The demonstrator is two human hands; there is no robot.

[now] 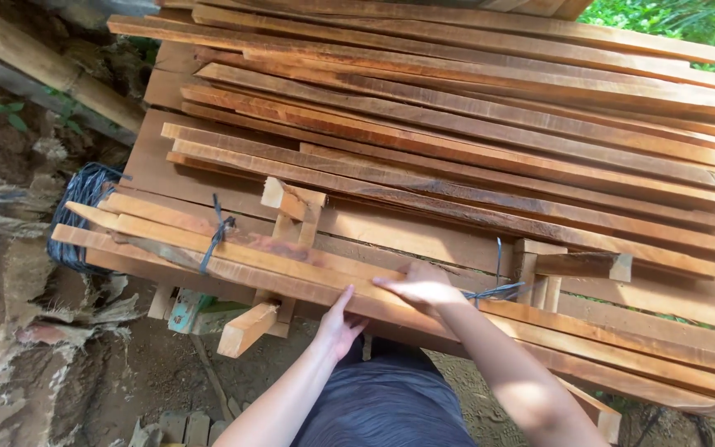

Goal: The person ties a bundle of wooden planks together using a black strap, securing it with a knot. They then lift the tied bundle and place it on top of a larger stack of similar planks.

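Both bare forearms are extended forward from the lower edge of the view. The left hand [338,326] is raised with its palm pressed forward and its fingers [346,300] pointed up, held together. The right hand [424,288] is laid flat, palm down, fingers spread leftward.

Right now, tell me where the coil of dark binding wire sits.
In the head view, the coil of dark binding wire lies at far left, beside the left ends of the bundled wooden slats.
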